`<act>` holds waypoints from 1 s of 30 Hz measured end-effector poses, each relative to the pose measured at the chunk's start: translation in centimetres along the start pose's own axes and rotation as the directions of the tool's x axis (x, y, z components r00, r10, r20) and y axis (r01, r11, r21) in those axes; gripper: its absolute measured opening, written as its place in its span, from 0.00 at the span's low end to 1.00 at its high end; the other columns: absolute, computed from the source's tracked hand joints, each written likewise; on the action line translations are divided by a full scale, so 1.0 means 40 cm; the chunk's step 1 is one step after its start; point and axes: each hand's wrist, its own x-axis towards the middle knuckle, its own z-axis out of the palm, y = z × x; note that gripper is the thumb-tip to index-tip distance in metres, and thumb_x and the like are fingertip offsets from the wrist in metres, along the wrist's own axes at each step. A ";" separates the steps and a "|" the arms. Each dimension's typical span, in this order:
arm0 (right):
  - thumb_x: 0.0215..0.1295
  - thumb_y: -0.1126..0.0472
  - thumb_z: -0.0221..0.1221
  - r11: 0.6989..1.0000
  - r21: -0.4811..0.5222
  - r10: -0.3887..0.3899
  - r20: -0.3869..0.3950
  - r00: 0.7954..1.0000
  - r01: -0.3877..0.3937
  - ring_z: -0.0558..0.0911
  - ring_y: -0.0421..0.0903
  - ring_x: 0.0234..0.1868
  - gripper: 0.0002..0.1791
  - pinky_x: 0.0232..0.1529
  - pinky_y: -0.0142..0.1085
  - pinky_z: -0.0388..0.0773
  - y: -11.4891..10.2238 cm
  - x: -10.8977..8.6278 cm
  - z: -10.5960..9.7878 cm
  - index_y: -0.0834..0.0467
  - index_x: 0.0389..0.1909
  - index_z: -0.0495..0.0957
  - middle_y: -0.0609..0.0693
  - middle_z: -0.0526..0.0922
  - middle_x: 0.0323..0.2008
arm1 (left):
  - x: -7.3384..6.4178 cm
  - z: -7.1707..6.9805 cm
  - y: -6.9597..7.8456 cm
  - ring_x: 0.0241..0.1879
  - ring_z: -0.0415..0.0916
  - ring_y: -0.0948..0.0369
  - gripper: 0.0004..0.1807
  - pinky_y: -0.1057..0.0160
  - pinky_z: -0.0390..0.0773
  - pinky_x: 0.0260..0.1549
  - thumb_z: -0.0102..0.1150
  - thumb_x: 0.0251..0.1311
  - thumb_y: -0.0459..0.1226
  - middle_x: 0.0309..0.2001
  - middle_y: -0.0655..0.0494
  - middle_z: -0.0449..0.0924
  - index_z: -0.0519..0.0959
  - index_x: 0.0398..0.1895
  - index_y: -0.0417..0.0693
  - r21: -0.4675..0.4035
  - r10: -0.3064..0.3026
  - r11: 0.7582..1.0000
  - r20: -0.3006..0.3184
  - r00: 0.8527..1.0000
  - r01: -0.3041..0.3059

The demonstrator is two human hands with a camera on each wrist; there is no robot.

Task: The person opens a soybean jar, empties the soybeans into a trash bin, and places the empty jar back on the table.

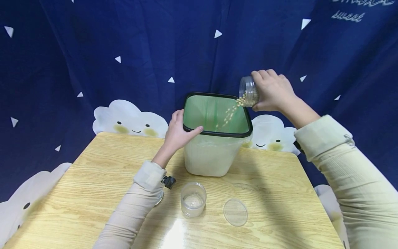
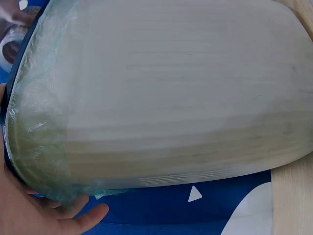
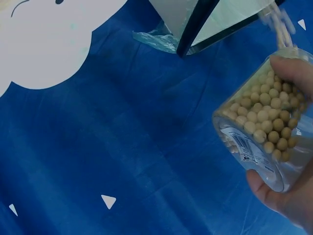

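Observation:
My right hand [image 1: 273,90] grips a clear plastic jar [image 3: 259,117] tipped on its side above the right rim of a trash bin [image 1: 211,155]. Pale yellow soybeans [image 1: 230,114] stream from its mouth down into the bin. Many soybeans still lie inside the jar, and a barcode label shows on its base. The bin has a black rim ring and a green liner [image 1: 199,110] folded over its edge. At the bin's near left corner, my left hand [image 1: 180,133] holds the rim, its thumb along the front edge and its fingers along the left side.
On the wooden table [image 1: 109,166], in front of the bin, stand an open clear jar [image 1: 193,200] and a flat clear lid [image 1: 235,212] to its right. Another round edge peeks out beside my left sleeve. A blue curtain [image 1: 149,52] with clouds and triangles hangs behind.

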 end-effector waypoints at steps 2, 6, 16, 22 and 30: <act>0.28 0.55 0.72 1.000 -0.013 -0.009 0.003 1.000 0.009 0.65 0.64 0.53 0.51 0.45 0.59 0.66 -0.002 0.002 0.002 0.68 0.58 0.60 0.67 0.67 0.53 | -0.001 0.000 0.000 0.62 0.55 0.49 0.51 0.48 0.63 0.55 0.60 0.45 0.58 0.66 0.45 0.51 0.54 0.67 0.39 -0.002 -0.002 1.000 0.001 1.000 0.002; 0.28 0.55 0.72 0.999 -0.028 -0.020 0.010 1.000 0.020 0.65 0.64 0.54 0.52 0.45 0.59 0.66 -0.004 0.006 0.007 0.68 0.58 0.60 0.67 0.67 0.54 | -0.001 0.000 -0.002 0.62 0.55 0.49 0.51 0.48 0.63 0.55 0.60 0.45 0.58 0.66 0.45 0.51 0.54 0.67 0.39 -0.006 -0.004 1.000 -0.001 1.000 0.004; 0.28 0.55 0.72 0.998 -0.047 -0.037 0.015 0.999 0.038 0.65 0.64 0.54 0.52 0.46 0.59 0.66 -0.010 0.011 0.006 0.68 0.59 0.60 0.67 0.67 0.54 | 0.001 0.001 -0.003 0.62 0.55 0.48 0.51 0.48 0.63 0.55 0.60 0.45 0.58 0.66 0.45 0.51 0.54 0.67 0.38 -0.006 0.000 1.000 -0.002 1.000 0.000; 0.29 0.54 0.73 0.998 -0.048 -0.041 0.033 0.999 0.043 0.64 0.65 0.54 0.55 0.47 0.59 0.65 -0.018 0.016 -0.001 0.67 0.61 0.56 0.67 0.66 0.54 | -0.001 -0.003 -0.002 0.62 0.56 0.48 0.51 0.47 0.64 0.55 0.60 0.44 0.58 0.66 0.45 0.51 0.54 0.67 0.39 -0.007 -0.004 1.000 -0.006 1.000 0.004; 0.29 0.54 0.74 0.992 -0.087 -0.087 0.033 0.996 0.089 0.63 0.64 0.55 0.53 0.47 0.59 0.65 -0.031 0.018 -0.004 0.65 0.59 0.58 0.66 0.66 0.54 | -0.003 -0.003 -0.002 0.62 0.56 0.48 0.51 0.48 0.63 0.56 0.61 0.45 0.57 0.66 0.44 0.51 0.54 0.67 0.38 -0.006 -0.007 1.000 -0.005 1.000 0.007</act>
